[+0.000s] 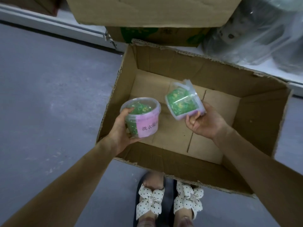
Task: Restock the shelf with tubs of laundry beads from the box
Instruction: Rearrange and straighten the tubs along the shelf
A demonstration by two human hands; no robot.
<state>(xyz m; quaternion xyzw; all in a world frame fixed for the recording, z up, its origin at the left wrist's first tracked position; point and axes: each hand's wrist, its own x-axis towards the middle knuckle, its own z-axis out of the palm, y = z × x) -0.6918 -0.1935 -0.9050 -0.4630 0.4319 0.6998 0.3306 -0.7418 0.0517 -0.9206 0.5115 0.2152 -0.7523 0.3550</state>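
Observation:
An open cardboard box (pixel 255 115) stands on the floor in front of me, with nothing but bare cardboard showing inside it. My left hand (pixel 119 128) grips an upright clear tub of green laundry beads (pixel 144 118) with a pink label, held over the box's left side. My right hand (pixel 205 122) holds a second tub of green beads (pixel 183 102), tilted with its lid facing me, above the middle of the box.
A low white shelf edge (pixel 54 25) runs along the back, carrying a large cardboard box (pixel 147 10), a green-printed box (pixel 157 34) under it and clear plastic-wrapped goods (pixel 262 33) at the right. Grey floor (pixel 49 95) spreads to the left. My slippered feet (pixel 168 200) stand by the box's near wall.

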